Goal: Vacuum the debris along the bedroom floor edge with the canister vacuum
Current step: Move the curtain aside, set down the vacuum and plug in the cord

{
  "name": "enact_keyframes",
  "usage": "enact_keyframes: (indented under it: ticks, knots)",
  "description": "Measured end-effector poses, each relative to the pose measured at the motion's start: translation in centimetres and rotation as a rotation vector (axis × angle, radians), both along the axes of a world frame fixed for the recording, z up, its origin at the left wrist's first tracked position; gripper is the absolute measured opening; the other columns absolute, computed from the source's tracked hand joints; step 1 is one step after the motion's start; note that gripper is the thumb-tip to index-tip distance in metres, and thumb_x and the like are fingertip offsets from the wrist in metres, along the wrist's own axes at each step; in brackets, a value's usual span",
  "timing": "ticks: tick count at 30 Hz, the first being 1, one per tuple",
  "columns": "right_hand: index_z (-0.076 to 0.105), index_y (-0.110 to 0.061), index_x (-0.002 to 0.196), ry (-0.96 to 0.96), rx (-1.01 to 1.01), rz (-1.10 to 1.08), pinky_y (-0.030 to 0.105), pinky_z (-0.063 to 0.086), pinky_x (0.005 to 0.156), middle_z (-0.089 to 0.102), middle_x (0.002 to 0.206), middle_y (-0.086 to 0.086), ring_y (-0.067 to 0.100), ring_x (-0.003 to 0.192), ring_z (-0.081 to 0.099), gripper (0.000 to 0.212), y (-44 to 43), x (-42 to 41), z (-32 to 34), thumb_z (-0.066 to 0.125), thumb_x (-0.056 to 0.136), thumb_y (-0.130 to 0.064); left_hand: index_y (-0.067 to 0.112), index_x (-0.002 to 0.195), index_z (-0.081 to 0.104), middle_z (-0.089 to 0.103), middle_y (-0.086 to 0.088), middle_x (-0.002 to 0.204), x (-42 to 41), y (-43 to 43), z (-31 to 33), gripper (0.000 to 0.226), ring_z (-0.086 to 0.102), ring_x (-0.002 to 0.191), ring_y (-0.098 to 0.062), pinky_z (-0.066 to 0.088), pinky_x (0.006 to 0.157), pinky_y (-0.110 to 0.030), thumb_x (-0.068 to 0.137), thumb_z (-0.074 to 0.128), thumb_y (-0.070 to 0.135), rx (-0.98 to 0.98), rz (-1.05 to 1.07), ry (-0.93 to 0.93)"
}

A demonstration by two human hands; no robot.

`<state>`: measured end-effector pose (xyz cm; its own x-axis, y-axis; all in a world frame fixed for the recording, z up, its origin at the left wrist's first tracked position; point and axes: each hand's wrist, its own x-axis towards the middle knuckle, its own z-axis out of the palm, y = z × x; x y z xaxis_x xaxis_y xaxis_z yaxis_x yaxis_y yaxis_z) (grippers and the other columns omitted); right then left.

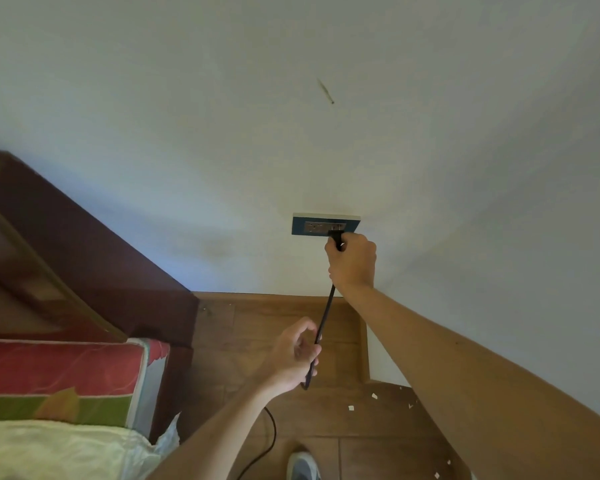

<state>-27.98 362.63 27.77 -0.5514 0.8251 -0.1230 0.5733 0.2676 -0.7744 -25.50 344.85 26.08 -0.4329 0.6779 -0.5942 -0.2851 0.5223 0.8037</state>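
2 hands on the black cord now: the right hand is curled tight round the plug, pressed up at the right end of the wall outlet, while the left hand holds the cord lower down, fingers loosely curled round it. It runs straight and steep between them, then trails off over the floor towards the person. Prongs fully in? Can't tell. White debris lies scattered along the floor edge, below and right, nearer the right arm. No canister vacuum in shot
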Motion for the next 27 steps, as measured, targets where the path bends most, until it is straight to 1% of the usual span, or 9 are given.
enact_keyframes:
  ticks: [3,6,8,12,15,20,23,25,27]
  knots:
    - [0.065,-0.001,0.08,-0.019,-0.007,0.017,0.045,0.059,0.057,0.065,0.073,0.012,0.028,0.06,0.065,0.023,0.1,-0.4,0.2,0.059,0.096,-0.017,0.012,0.098,0.053,0.051,-0.004,0.068,-0.1,0.0,-0.1,0.007,0.054,0.068,-0.022,0.058,0.074,-0.05,0.098,0.053,0.004,0.013,0.002,-0.022]
    - [0.061,-0.003,0.075,-0.054,0.003,0.062,0.041,0.059,0.055,0.061,0.07,0.012,0.029,0.059,0.062,0.025,0.4,-0.5,0.4,0.057,0.097,-0.015,0.01,0.099,0.052,0.051,-0.005,0.069,-0.3,0.0,-0.4,0.007,0.054,0.066,-0.021,0.057,0.071,-0.041,0.098,0.052,0.003,0.033,-0.005,-0.026]
    - [0.062,0.0,0.076,-0.07,0.021,0.082,0.04,0.058,0.054,0.062,0.071,0.013,0.03,0.06,0.063,0.027,0.7,-0.6,0.4,0.057,0.097,-0.016,0.011,0.098,0.052,0.051,-0.004,0.068,-0.5,0.0,-0.7,0.007,0.055,0.065,-0.019,0.058,0.071,-0.043,0.099,0.052,0.004,0.042,-0.009,-0.02]
    - [0.062,0.002,0.073,-0.11,0.056,0.107,0.043,0.058,0.054,0.063,0.071,0.015,0.032,0.06,0.064,0.03,1.1,-0.9,0.7,0.057,0.097,-0.016,0.02,0.092,0.055,0.054,0.001,0.066,-0.9,-0.2,-1.4,0.015,0.058,0.066,-0.019,0.057,0.071,-0.055,0.098,0.054,0.006,0.049,-0.025,0.002]
    - [0.059,-0.002,0.071,-0.127,0.067,0.132,0.041,0.059,0.056,0.062,0.071,0.013,0.031,0.061,0.064,0.029,1.0,-0.9,1.1,0.056,0.098,-0.015,0.025,0.088,0.056,0.053,0.003,0.066,-1.1,-0.2,-1.7,0.02,0.058,0.065,-0.02,0.057,0.07,-0.057,0.098,0.054,0.007,0.06,-0.044,0.002]
    - [0.053,-0.007,0.068,-0.16,0.092,0.174,0.038,0.058,0.056,0.059,0.071,0.01,0.031,0.064,0.064,0.031,1.6,-1.1,1.8,0.056,0.098,-0.014,0.033,0.088,0.058,0.056,0.005,0.066,-1.5,-0.1,-1.8,0.026,0.06,0.067,-0.019,0.059,0.071,-0.058,0.097,0.057,0.009,0.061,-0.048,0.014]
    - [0.048,-0.01,0.063,-0.172,0.123,0.186,0.04,0.058,0.058,0.057,0.072,0.009,0.032,0.066,0.064,0.036,1.9,-1.5,2.0,0.057,0.097,-0.013,0.032,0.09,0.057,0.056,0.008,0.063,-1.8,0.3,-1.7,0.024,0.061,0.068,-0.019,0.059,0.072,-0.057,0.097,0.057,0.009,0.075,-0.058,-0.004]
    - [0.041,-0.015,0.057,-0.169,0.117,0.153,0.042,0.058,0.057,0.054,0.069,0.008,0.034,0.066,0.064,0.043,1.8,-1.7,1.8,0.057,0.097,-0.012,0.029,0.091,0.056,0.055,0.008,0.062,-1.6,0.4,-1.8,0.021,0.061,0.065,-0.018,0.058,0.07,-0.058,0.098,0.055,0.009,0.092,-0.073,-0.002]
    - [0.039,-0.018,0.056,-0.16,0.106,0.118,0.043,0.059,0.057,0.055,0.07,0.008,0.036,0.067,0.065,0.044,1.5,-2.0,1.8,0.056,0.097,-0.012,0.024,0.092,0.055,0.055,0.008,0.061,-1.5,0.3,-1.7,0.017,0.06,0.063,-0.016,0.057,0.069,-0.055,0.099,0.053,0.009,0.105,-0.071,0.013]
